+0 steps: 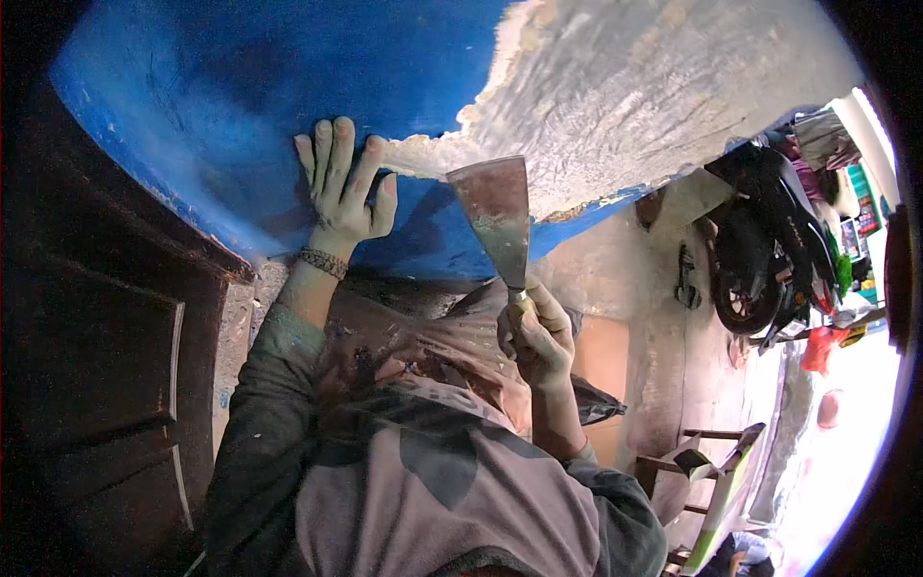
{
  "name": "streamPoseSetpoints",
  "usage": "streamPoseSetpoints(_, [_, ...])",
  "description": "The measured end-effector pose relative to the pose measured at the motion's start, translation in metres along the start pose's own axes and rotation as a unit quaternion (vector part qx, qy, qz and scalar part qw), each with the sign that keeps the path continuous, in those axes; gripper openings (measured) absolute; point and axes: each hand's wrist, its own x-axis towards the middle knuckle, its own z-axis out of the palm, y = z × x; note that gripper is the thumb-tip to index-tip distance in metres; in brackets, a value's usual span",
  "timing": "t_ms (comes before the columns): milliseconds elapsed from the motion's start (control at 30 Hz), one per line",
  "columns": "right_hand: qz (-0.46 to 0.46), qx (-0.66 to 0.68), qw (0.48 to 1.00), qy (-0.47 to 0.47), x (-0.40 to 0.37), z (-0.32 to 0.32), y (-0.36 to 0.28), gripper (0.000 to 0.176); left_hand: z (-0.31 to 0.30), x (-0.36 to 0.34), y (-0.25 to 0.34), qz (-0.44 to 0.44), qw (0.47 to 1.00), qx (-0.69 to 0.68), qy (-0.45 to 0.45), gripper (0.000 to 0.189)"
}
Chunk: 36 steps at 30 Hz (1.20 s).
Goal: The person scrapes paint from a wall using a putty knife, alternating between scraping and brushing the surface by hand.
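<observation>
My left hand lies flat with spread fingers on a blue painted wall, right beside the ragged edge of the paint. A woven band sits on its wrist. My right hand is closed around the handle of a wide metal scraper. The rusty, plaster-smeared blade points up at the paint edge. Past that edge, a large patch of bare grey-white plaster is exposed at upper right. Whether the blade tip touches the wall is unclear.
A dark wooden door borders the wall on the left. A parked black motorcycle stands at right, with a wooden stool below it. My paint-stained grey shirt fills the lower middle.
</observation>
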Motion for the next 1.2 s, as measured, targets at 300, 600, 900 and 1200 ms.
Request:
streamPoseSetpoints(300, [0.049,0.026,0.998,-0.021,-0.001,0.019,-0.009,0.060,-0.021,0.014,0.010,-0.024,0.999,-0.029,-0.027,0.043])
streamPoseSetpoints(600, [0.029,0.003,1.000,0.001,-0.001,0.026,-0.005,0.053,-0.027,0.062,0.111,0.080,0.928,-0.328,-0.157,0.043])
streamPoseSetpoints(900, [-0.006,-0.041,0.991,0.130,0.018,0.062,-0.009,0.021,0.001,0.078,0.091,0.089,0.931,-0.347,-0.070,0.037])
streamPoseSetpoints(1200, [-0.037,-0.038,0.994,0.096,0.023,0.068,-0.012,0.018,0.000,0.103,0.079,0.131,0.924,-0.354,-0.061,0.033])
